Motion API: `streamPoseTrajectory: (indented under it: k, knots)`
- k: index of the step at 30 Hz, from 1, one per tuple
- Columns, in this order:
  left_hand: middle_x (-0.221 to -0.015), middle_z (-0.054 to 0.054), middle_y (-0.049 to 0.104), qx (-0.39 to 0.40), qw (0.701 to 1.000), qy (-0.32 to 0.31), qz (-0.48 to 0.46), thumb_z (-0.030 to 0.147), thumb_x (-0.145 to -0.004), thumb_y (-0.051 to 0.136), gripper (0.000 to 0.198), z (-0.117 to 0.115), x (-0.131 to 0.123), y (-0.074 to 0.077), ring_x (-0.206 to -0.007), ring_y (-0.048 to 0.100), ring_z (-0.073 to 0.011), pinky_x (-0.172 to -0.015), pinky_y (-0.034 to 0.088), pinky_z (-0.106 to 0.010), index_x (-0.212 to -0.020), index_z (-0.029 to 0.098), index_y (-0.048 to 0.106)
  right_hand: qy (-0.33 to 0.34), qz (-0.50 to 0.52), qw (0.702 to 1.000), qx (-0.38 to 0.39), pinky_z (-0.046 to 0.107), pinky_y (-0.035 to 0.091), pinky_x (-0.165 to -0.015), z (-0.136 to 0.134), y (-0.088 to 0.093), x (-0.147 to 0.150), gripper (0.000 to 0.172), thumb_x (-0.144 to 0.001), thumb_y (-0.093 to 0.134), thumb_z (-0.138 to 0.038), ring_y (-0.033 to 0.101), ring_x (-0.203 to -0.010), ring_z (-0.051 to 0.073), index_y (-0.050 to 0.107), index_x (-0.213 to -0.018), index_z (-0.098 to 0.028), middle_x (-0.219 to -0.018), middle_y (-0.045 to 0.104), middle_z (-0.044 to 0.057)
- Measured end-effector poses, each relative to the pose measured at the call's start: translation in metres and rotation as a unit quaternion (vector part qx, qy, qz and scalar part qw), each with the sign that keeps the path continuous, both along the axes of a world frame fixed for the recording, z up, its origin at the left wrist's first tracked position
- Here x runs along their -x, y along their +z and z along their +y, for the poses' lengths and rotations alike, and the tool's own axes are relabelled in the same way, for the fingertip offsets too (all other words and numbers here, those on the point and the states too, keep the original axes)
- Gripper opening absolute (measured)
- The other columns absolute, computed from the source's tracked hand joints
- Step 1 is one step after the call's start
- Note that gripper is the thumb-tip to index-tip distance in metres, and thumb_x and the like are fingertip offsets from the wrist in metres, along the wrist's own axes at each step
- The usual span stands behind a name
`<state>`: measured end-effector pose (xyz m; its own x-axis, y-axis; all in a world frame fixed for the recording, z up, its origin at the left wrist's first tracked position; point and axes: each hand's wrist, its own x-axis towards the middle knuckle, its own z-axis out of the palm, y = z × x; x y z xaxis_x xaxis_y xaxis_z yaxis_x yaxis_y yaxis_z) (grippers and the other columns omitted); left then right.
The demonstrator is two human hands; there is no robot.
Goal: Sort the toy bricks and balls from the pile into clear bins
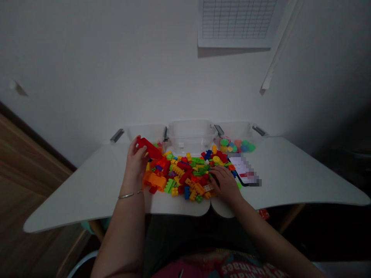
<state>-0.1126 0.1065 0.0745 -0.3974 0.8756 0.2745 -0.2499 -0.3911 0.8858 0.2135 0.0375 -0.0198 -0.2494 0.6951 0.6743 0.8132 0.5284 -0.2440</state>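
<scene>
A heap of coloured plastic building bricks lies on the white table in front of me. My left hand, with a thin bangle on the wrist, is raised at the heap's left side and grips a long red brick. My right hand rests palm down on the right edge of the heap, fingers curled onto the bricks; whether it holds one is hidden.
Three clear plastic bins stand along the wall: a left bin, a middle bin, and a right bin holding round coloured pieces. A phone lies right of the heap. The table has a notch at my body.
</scene>
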Motion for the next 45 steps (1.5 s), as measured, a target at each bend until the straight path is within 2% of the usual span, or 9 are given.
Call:
streamPoseTrajectory:
  k: [3,7,14,19,23,30,36,39,45]
  knots:
    - [-0.11,-0.002,0.058,-0.082,0.992,0.092,-0.036,0.028,-0.07,0.068,0.05,0.015,-0.004,0.005,-0.086,0.061,-0.0095,-0.074,0.053,-0.022,-0.117,0.027,0.051,-0.001,-0.002,1.0,-0.001,0.047,0.046,-0.101,0.0,0.0,0.0,0.027,-0.092,0.049,-0.027,0.057,-0.114,0.027,0.066,-0.109,-0.017,-0.115,0.068,0.011]
    - [-0.136,-0.01,0.042,-0.143,0.951,0.26,0.084,0.022,-0.076,0.063,0.058,0.031,-0.007,0.012,-0.111,0.057,-0.0147,-0.094,0.05,-0.028,-0.128,0.024,0.04,0.001,-0.003,1.0,0.005,0.047,0.046,-0.101,0.0,0.001,0.0,0.027,-0.093,0.048,-0.027,0.057,-0.114,0.027,0.066,-0.11,-0.017,-0.115,0.068,0.011]
    - [-0.141,-0.016,0.035,-0.079,0.865,0.329,0.37,0.014,-0.081,0.054,0.077,0.043,-0.004,0.011,-0.131,0.042,-0.0227,-0.109,0.041,-0.041,-0.149,0.024,0.021,0.001,-0.006,1.0,0.003,0.046,0.046,-0.101,0.0,0.001,0.0,0.027,-0.092,0.048,-0.027,0.056,-0.115,0.028,0.066,-0.11,-0.015,-0.115,0.068,0.011]
    - [-0.138,-0.018,0.033,-0.034,0.84,0.316,0.439,0.011,-0.079,0.051,0.057,0.05,0.0,0.003,-0.132,0.039,-0.0266,-0.115,0.032,-0.041,-0.136,0.014,0.048,-0.001,-0.008,1.0,0.006,0.047,0.046,-0.101,0.0,0.0,-0.001,0.027,-0.092,0.048,-0.026,0.057,-0.115,0.028,0.066,-0.11,-0.016,-0.115,0.068,0.011]
    - [-0.141,-0.018,0.035,0.028,0.823,0.304,0.48,0.015,-0.079,0.05,0.053,0.052,-0.001,-0.001,-0.132,0.04,-0.0286,-0.113,0.034,-0.042,-0.132,0.013,0.054,0.0,-0.008,1.0,0.005,0.047,0.046,-0.101,0.0,-0.001,-0.001,0.026,-0.092,0.049,-0.026,0.057,-0.115,0.028,0.066,-0.109,-0.016,-0.115,0.068,0.01]
    - [-0.131,-0.015,0.06,0.105,0.733,0.269,0.616,0.028,-0.084,0.042,0.044,0.046,-0.006,0.004,-0.125,0.05,-0.0312,-0.117,0.018,-0.056,-0.117,0.015,0.068,0.001,-0.007,1.0,0.003,0.047,0.046,-0.102,0.0,0.0,0.0,0.026,-0.092,0.049,-0.025,0.057,-0.114,0.027,0.066,-0.109,-0.016,-0.114,0.068,0.011]
    - [-0.118,-0.014,0.069,0.137,0.69,0.253,0.664,0.03,-0.085,0.038,0.046,0.042,-0.007,0.01,-0.117,0.057,-0.0322,-0.114,0.023,-0.058,-0.112,0.015,0.072,-0.004,-0.002,1.0,0.001,0.047,0.045,-0.103,-0.001,0.0,0.001,0.026,-0.092,0.049,-0.026,0.058,-0.114,0.027,0.067,-0.108,-0.017,-0.114,0.069,0.011]
    - [-0.12,-0.014,0.068,0.11,0.695,0.234,0.671,0.032,-0.086,0.039,0.044,0.045,-0.001,0.01,-0.12,0.055,-0.0352,-0.112,0.023,-0.064,-0.111,0.017,0.072,-0.002,0.002,1.0,0.01,0.047,0.046,-0.103,-0.002,0.001,0.001,0.026,-0.091,0.049,-0.026,0.058,-0.114,0.027,0.067,-0.108,-0.017,-0.114,0.069,0.011]
    - [-0.137,-0.013,0.058,0.053,0.769,0.162,0.616,0.037,-0.084,0.049,0.045,0.04,0.007,0.016,-0.129,0.05,-0.0317,-0.113,0.017,-0.067,-0.124,0.023,0.064,-0.003,0.005,1.0,0.013,0.048,0.046,-0.103,-0.003,0.003,0.002,0.026,-0.092,0.049,-0.026,0.058,-0.115,0.027,0.067,-0.108,-0.019,-0.115,0.068,0.011]
